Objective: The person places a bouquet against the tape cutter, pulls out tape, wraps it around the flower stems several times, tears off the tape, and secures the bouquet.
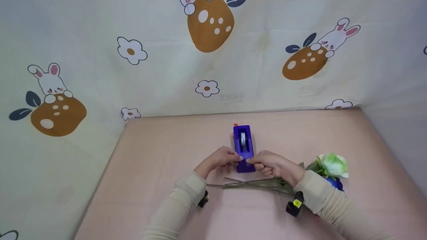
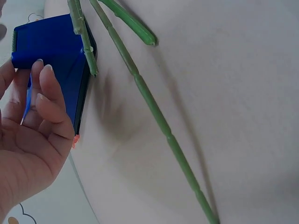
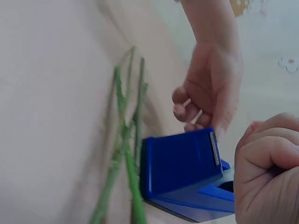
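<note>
A blue tape dispenser (image 1: 247, 155) stands on the table with its roll of tape (image 1: 243, 140) in the slot and its cutter end toward me. My left hand (image 1: 222, 158) is at the left of that end, fingertips bent against its front lip; the left wrist view shows this hand (image 2: 35, 126) from the palm side. From the right, my right hand (image 1: 272, 163) pinches with thumb and curled index at the tape by the cutter, other fingers folded in. Its fingertips hide the tape's end. In the right wrist view the right hand (image 3: 268, 170) is beside the dispenser (image 3: 180, 163).
Artificial flowers lie in front of the dispenser, their green stems (image 1: 245, 182) crossing and pointing left. A white-green bloom (image 1: 334, 165) and a blue bloom (image 1: 336, 183) lie by my right forearm. Patterned cloth (image 1: 166, 83) walls the pink table (image 1: 160, 143) at the back and sides.
</note>
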The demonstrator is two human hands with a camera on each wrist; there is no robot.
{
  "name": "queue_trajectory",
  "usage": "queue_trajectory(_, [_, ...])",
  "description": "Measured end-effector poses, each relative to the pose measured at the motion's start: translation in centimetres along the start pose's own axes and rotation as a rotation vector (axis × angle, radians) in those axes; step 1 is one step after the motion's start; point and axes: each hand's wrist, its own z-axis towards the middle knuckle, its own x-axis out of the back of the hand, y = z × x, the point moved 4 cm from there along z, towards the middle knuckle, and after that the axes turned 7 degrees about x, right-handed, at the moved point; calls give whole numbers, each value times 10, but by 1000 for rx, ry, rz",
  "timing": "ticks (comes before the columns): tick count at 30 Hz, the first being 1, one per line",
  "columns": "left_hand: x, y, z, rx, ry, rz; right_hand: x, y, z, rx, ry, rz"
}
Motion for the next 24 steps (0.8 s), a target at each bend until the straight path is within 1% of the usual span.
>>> queue_trajectory(3, [-1,0,-1,6,5,6,-5,10,-18,26,-2,-60])
queue_trajectory(7, [-1,0,-1,16,12,8,-12,25,-42,60,30,-143])
queue_trajectory(11, [0,-1,-1,9,17,8,-20,46,-57,104,35,-213])
queue_trajectory(14, [1,-2,-1,9,28,13,-22,63,-59,146,42,-231])
queue_trajectory(16, [1,-2,-1,14,31,17,-21,71,-57,148,69,-219])
queue_trajectory(20, [0,-2,-1,24,24,25,-17,83,-55,104,111,-154])
queue_trajectory(24, [-1,-2,-1,23,24,20,-17,87,-55,75,104,-93])
